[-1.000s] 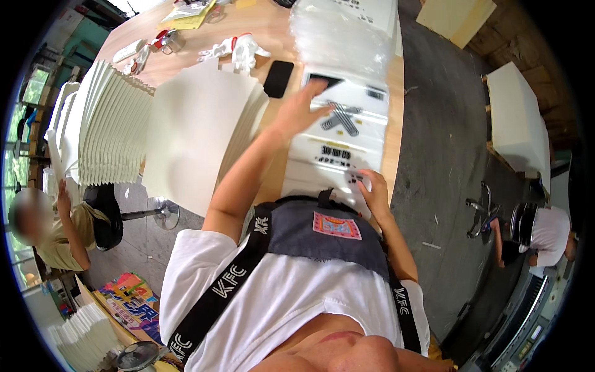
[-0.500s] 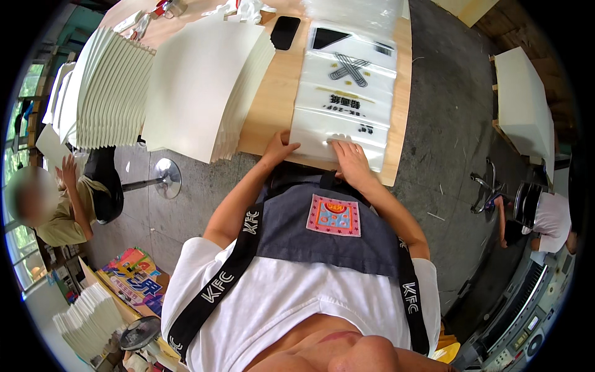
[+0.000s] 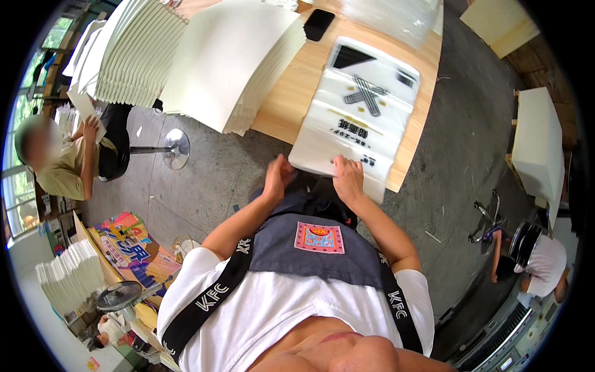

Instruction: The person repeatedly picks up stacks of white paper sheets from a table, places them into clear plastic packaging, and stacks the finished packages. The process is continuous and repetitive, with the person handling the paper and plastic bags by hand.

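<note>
A clear plastic bag with dark and gold printing lies over a white stack of paper on the table, tilted a little, its near end past the front edge. My right hand is closed on the near end of the bag, fingers curled over the top and knuckles up. Just off the bag's near left corner is my left hand, fingers bent and smeared by motion. Whether it touches the bag cannot be made out.
Tall fanned stacks of white paper fill the table's left side. A black phone and more clear plastic bags lie farther back. One person sits at left, another at right. A covered white stack stands at right.
The bag has come nearer and turned slightly, its near end now over the table edge. My right hand went from lying flat to gripping it. My left hand moved back. The view shifted.
</note>
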Tool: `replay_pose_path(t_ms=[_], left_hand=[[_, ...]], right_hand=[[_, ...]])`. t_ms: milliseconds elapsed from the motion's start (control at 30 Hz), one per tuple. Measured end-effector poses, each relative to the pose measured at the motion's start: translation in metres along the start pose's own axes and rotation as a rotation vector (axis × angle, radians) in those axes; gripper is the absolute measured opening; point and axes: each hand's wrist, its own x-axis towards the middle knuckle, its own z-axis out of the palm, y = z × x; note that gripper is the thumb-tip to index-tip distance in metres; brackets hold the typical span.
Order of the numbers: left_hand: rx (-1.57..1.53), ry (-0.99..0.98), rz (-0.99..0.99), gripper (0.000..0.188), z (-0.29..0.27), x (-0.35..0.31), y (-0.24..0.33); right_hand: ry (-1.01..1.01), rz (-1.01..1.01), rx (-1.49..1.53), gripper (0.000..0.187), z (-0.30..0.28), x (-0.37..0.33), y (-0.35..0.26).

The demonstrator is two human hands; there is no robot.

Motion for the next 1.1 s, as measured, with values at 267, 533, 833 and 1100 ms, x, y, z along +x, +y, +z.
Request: replay_pose_path(t_ms=[267,533,833,1100], left_hand=[[0.234,-0.251,0.296,0.055,-0.004,-0.118,0.069],[0.066,-0.116,0.139,0.036,-0.182,-0.122,0.124],[0.317,-0.217,0.343,0.032,-0.317,-0.114,0.202],[0.162,-0.190,0.362,0.031,-0.406,-0.139,0.281]], right_hand=[[-0.383,-0.012,0.687,0.059,-0.021,0.028,-0.145],[-0.538,0.088,1.083,0.069,0.111,0.041,-0.285],[-0.560,0.160,1.422,0.065,0.143,0.069,-0.423],[-0.393,-0.396,0.742,0.034,0.133,0.129,-0.506]])
